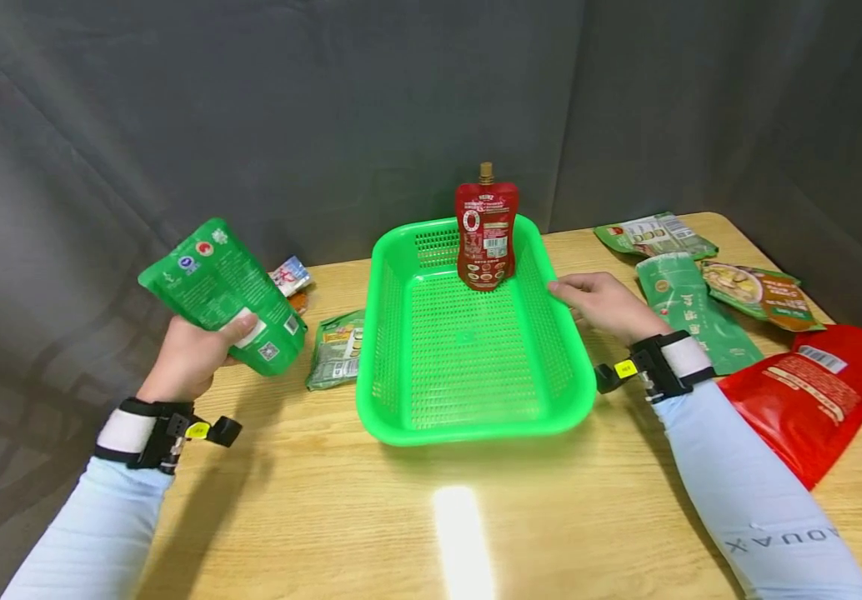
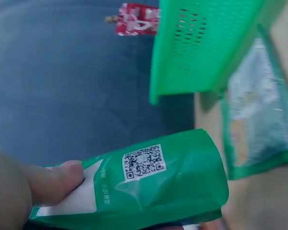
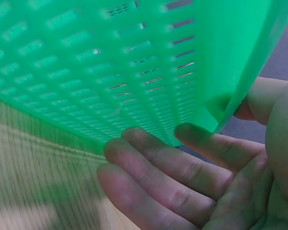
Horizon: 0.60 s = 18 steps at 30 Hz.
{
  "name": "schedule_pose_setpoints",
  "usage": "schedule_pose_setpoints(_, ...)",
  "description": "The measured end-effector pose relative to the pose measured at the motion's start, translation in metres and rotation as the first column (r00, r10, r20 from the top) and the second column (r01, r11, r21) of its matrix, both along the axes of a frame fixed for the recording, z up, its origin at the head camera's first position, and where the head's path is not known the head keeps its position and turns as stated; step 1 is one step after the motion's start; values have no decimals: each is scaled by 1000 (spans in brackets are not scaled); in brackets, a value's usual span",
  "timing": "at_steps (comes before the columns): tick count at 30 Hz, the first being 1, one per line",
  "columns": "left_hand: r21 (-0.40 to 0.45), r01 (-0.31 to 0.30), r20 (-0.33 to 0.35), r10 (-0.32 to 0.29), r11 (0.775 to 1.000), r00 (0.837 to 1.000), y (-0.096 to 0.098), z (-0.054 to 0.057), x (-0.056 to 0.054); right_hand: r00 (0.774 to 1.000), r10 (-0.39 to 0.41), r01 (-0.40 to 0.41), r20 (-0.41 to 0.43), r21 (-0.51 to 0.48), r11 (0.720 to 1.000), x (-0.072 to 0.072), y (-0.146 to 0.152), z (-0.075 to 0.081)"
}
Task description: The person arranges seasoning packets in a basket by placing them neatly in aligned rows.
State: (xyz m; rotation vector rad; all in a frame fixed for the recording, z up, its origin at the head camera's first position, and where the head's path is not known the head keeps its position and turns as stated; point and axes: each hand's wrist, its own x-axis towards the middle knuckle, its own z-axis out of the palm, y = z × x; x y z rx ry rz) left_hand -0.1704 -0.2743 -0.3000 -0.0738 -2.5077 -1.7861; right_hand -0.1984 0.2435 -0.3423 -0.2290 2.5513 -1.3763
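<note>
Above the table's left side, my left hand grips a green pouch, its thumb pressed over a white patch on the printed face. The left wrist view shows a QR code near one end of this pouch. My right hand holds the right rim of a green plastic basket. In the right wrist view its thumb hooks over the rim, and the fingers lie along the perforated outer wall. A red Heinz ketchup pouch stands upright inside the basket, against its back wall.
Left of the basket lies a green-edged packet, with a small white-and-blue packet behind it. Right are a flat green pouch, two food packets and a large red bag. Grey cloth hangs behind.
</note>
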Motion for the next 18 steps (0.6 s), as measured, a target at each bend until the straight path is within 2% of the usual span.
schedule_pose_setpoints(4,78,66,-44,-63,995,997,13,23,-6,1000,3,-3,0,7,1000,1,1,1)
schedule_pose_setpoints(10,14,139,-98,-137,990,986,46,53,-18,1000,1,-1,-16,9,1000,3,2,2)
schedule_pose_setpoints(14,26,232,-157,-225,972,962,71,64,-28,1000,-1,1,-28,4,1000,3,1,2)
schedule_pose_setpoints(18,-103,297,-226,-313,949,922,98,68,-41,1000,1,-1,-27,-5,1000,3,-1,2)
